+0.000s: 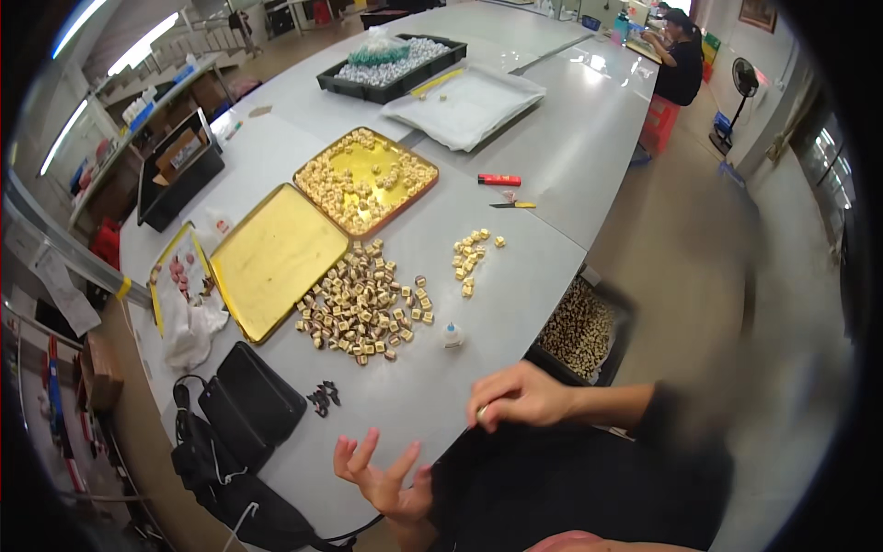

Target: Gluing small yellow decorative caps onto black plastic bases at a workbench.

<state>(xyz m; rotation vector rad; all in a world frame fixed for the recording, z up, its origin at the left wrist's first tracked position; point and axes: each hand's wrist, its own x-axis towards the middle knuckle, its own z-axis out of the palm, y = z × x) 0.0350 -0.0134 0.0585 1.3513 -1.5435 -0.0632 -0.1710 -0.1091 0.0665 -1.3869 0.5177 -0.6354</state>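
Observation:
My left hand (388, 477) is raised over the table's near edge, palm up with its fingers spread and nothing in them. To its right, my right hand (522, 396) is closed in a pinch, and a sliver of a small pale piece (482, 414) shows between the fingertips. Most of that piece is hidden. Beyond the hands stands a small clear bottle with a blue tip (452, 335). A heap of small cream-and-brown cubes (359, 308) lies past it to the left. A smaller group of pale cubes (469, 258) is spread farther up the table.
An empty gold tray (276, 262) touches another gold tray holding pale pieces (420, 199). A red box (498, 180) and a yellow-handled knife (517, 205) lie right of them. Small black pieces (324, 397) sit beside a black case (250, 405). A bin of pieces (575, 336) stands below the right edge.

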